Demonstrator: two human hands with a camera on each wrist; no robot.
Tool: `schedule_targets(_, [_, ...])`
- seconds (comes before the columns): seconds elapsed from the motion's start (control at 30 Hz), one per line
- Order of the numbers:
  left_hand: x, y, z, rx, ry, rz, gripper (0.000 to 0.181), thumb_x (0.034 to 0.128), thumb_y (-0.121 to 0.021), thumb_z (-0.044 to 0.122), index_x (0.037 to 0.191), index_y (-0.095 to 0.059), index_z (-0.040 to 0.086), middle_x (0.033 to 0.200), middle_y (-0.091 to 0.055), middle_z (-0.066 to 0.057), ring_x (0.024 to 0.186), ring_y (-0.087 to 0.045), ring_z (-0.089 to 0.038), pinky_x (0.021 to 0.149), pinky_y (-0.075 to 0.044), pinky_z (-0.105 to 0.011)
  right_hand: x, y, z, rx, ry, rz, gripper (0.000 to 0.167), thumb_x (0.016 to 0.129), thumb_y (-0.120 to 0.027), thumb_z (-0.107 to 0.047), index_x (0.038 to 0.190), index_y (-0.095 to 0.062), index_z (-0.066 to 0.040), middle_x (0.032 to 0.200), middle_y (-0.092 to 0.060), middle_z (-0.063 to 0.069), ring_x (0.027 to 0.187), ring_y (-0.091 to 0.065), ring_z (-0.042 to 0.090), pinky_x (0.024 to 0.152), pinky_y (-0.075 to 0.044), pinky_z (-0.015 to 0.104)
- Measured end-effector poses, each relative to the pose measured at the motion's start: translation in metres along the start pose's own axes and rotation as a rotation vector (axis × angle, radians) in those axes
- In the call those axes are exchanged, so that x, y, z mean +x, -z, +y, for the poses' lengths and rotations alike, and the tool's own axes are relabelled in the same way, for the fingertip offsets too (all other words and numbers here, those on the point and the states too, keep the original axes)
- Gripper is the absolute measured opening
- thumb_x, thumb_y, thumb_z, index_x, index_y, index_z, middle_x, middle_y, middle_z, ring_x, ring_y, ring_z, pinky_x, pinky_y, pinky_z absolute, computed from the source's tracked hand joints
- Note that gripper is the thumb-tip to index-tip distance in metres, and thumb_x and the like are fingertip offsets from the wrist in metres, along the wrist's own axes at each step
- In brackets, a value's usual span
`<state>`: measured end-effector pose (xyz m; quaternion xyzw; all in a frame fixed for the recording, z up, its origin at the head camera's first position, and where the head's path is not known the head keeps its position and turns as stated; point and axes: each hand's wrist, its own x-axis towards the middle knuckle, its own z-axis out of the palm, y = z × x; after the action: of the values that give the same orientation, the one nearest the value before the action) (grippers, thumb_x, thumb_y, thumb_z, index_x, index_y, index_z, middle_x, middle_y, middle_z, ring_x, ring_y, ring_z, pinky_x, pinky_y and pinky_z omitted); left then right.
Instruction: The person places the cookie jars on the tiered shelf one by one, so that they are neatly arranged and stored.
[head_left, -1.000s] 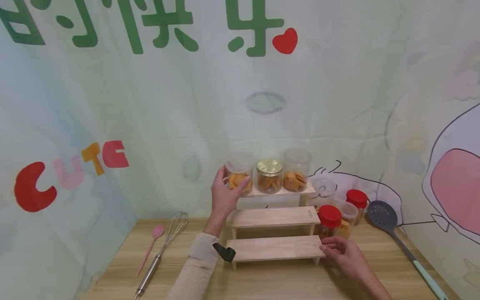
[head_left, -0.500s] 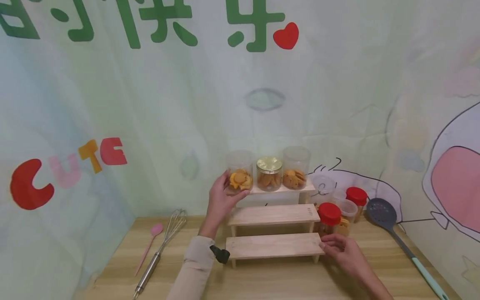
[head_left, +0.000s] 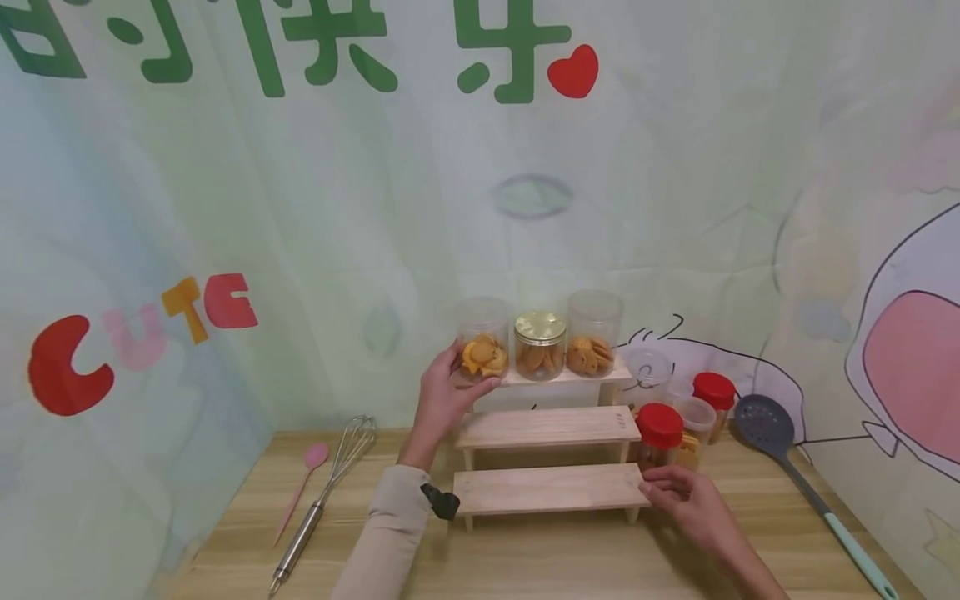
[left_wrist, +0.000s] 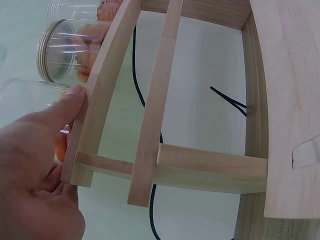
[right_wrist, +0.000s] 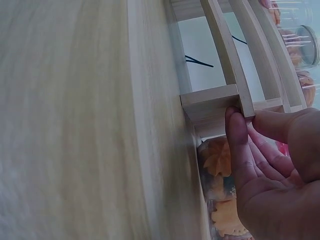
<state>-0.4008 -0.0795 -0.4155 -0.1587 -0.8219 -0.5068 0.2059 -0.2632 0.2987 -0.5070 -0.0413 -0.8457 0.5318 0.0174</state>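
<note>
A three-tier wooden display stand point(head_left: 551, 487) stands on the table. On its top tier are a clear jar of cookies point(head_left: 483, 354), a gold-lidded jar point(head_left: 539, 350) and another clear cookie jar point(head_left: 594, 342). My left hand point(head_left: 444, 404) is at the top tier's left end beside the first jar. In the left wrist view its thumb point(left_wrist: 70, 102) presses the board's front edge, with the other fingers curled behind the end, partly hidden. My right hand point(head_left: 693, 508) pinches the lowest tier's right corner between thumb and fingers, as the right wrist view shows.
Right of the stand are red-lidded jars point(head_left: 661, 427) and clear-lidded tubs point(head_left: 696, 417), close to my right hand. A slotted skimmer point(head_left: 765, 425) lies at the far right. On the left lie a whisk point(head_left: 322, 500) and a pink spoon point(head_left: 306, 479).
My left thumb has come down from the left jar's front to the top board's edge. That jar has shifted slightly back on the tier. My right hand stays at the lowest tier's corner.
</note>
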Motion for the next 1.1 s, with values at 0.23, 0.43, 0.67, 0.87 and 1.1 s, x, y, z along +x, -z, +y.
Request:
schedule_targets(0.23, [-0.011,0.003,-0.004,-0.079,0.054,0.024,0.097,0.086,-0.095,0.025,0.163,-0.042,0.001,0.16,-0.053,-0.02,0.152,-0.052,-0.037,0.128,-0.045,-0.049,0.001,-0.004,-0.004,-0.026,0.031,0.001,0.031,0.099,-0.08,-0.016,0.123,-0.073,0.004,0.11,-0.08,0.014,0.093,-0.076,0.016,0.078,-0.063,0.019])
schedule_targets(0.43, [-0.037,0.01,-0.015,-0.138,0.07,0.081,0.093,0.0882,-0.093,0.02,0.163,-0.041,0.0,0.162,-0.051,-0.02,0.15,-0.051,-0.038,0.128,-0.045,-0.048,-0.002,-0.006,-0.011,-0.102,0.063,0.035,0.026,0.096,-0.084,-0.017,0.114,-0.077,0.0,0.107,-0.081,0.012,0.092,-0.077,0.019,0.075,-0.063,0.02])
schedule_targets(0.67, [-0.082,0.024,-0.028,-0.206,0.143,0.046,0.084,0.0902,-0.091,0.02,0.159,-0.046,0.001,0.157,-0.056,-0.02,0.144,-0.057,-0.037,0.121,-0.053,-0.05,-0.004,0.007,-0.025,-0.202,0.155,0.156,0.022,0.091,-0.09,-0.021,0.102,-0.081,-0.005,0.093,-0.082,0.006,0.076,-0.072,0.007,0.066,-0.061,0.02])
schedule_targets(0.87, [-0.115,0.026,-0.04,-0.22,0.237,-0.071,0.08,0.0903,-0.091,0.019,0.156,-0.049,0.001,0.149,-0.062,-0.022,0.133,-0.066,-0.038,0.11,-0.061,-0.047,-0.005,0.026,-0.044,-0.212,0.258,0.368,0.025,0.094,-0.088,-0.027,0.106,-0.079,-0.007,0.098,-0.082,0.01,0.078,-0.067,-0.003,0.069,-0.057,0.008])
schedule_targets(1.1, [-0.137,0.023,-0.049,-0.174,0.327,-0.217,0.056,0.0934,-0.088,0.022,0.135,-0.06,-0.003,0.124,-0.071,-0.021,0.108,-0.075,-0.03,0.086,-0.067,-0.031,0.009,0.033,-0.053,-0.291,0.347,0.39,0.055,0.093,-0.089,-0.031,0.135,-0.068,-0.004,0.128,-0.073,0.022,0.109,-0.073,0.038,0.092,-0.068,0.033])
